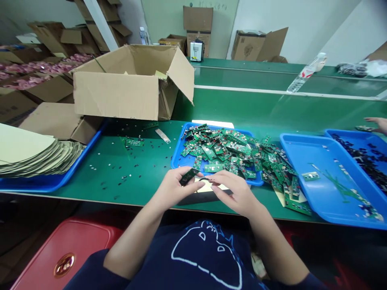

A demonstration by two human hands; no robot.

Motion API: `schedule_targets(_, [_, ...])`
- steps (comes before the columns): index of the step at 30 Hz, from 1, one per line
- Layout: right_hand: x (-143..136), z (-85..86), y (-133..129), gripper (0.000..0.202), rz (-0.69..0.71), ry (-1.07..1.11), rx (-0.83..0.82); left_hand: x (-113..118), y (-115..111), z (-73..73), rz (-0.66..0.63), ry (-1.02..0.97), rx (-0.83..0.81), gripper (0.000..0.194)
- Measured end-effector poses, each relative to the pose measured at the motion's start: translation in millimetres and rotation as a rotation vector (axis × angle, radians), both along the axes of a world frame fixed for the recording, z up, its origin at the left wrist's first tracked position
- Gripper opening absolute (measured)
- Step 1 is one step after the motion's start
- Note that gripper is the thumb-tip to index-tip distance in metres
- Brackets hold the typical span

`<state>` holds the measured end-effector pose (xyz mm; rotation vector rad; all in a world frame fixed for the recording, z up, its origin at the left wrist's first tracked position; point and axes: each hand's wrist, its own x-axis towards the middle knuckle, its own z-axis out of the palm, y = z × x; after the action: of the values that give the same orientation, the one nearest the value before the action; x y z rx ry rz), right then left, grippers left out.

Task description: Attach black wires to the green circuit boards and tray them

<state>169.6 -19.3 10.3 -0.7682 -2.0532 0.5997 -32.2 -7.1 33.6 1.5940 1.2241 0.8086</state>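
Observation:
My left hand (173, 188) is closed on a small dark green circuit board (189, 176), held tilted above the front edge of the table. Facing it, my right hand (236, 191) has thumb and fingers pinched at one end of a thin dark strip (204, 179). That strip spans the gap to the board; its exact kind is too small to make out. Just beyond both hands, a blue tray (175, 160) carries a heap of green circuit boards (216, 147). More boards (276, 165) are piled beside its right edge, partly on yellowish paper.
An open cardboard box (116, 94) stands at the back left. Paper sheets (39, 155) are stacked in a tray at left. A second blue tray (326, 161) holds scraps; a tray of black parts (361, 157) lies beyond, near another person's hand (381, 124). A bottle (306, 73) stands behind.

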Motion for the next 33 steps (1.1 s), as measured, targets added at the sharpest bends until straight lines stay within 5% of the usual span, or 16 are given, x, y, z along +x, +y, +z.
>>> schedule_targets(5, [-7.0, -1.2, 0.4, 0.033, -0.170, -0.062, -0.030, 12.1, -9.9, 4.3, 0.067, -0.101, -0.007, 0.023])
schedule_targets(9, [-10.2, -6.9, -1.3, 0.063, -0.342, 0.067, -0.247, 15.9, -17.6, 3.8, 0.069, -0.240, -0.135, 0.021])
schedule_targets(13, [-17.4, -9.6, -6.3, 0.027, -0.189, 0.345, -0.554, 22.7, -21.6, -0.7, 0.147, -0.357, -0.188, 0.021])
schedule_targets(16, [-24.3, -8.7, -8.0, 0.018, -0.195, 0.387, -0.634, 26.2, -22.9, -3.2, 0.135, -0.396, -0.200, 0.019])
schedule_targets(23, [-17.4, -1.7, -4.7, 0.014, -0.267, 0.205, -0.426, 19.4, -22.7, -3.2, 0.097, -0.417, -0.256, 0.034])
schedule_targets(27, [-7.5, 5.7, -1.4, 0.014, -0.136, 0.067, -0.137, 15.5, -20.0, -3.8, 0.176, -0.414, -0.270, 0.030])
schedule_targets(33, [-10.9, 10.9, 5.8, 0.014, -0.073, -0.105, 0.032, 26.5, -22.5, -2.8, 0.067, -0.527, -0.399, 0.034])
